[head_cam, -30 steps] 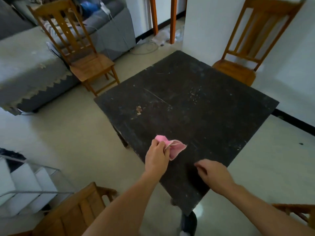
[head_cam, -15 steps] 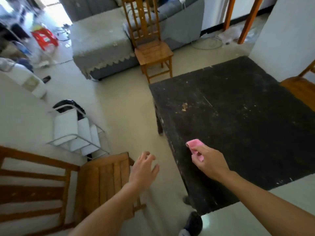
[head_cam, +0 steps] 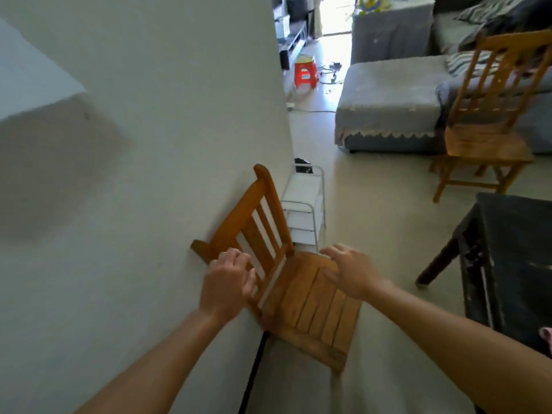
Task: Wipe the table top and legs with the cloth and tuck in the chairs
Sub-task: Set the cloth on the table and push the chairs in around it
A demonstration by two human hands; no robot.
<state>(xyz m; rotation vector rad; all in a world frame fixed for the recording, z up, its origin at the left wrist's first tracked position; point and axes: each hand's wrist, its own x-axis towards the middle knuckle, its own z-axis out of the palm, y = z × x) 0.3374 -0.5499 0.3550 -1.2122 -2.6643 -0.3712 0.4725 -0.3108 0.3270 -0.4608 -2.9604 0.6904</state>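
Against the left wall stands a wooden chair (head_cam: 310, 306), its slatted back touching the wall. Both hands are at it. The left hand (head_cam: 228, 282) lies over the back slats with fingers bent; whether it grips them I cannot tell. The right hand (head_cam: 352, 273) is released, fingers spread, above the seat's far right corner. A pink cloth (head_cam: 546, 336) lies on the dark bench (head_cam: 507, 264) at the right edge, beyond the right forearm and well apart from both hands. A second chair (head_cam: 490, 121) stands far right, beside a grey sofa (head_cam: 391, 103).
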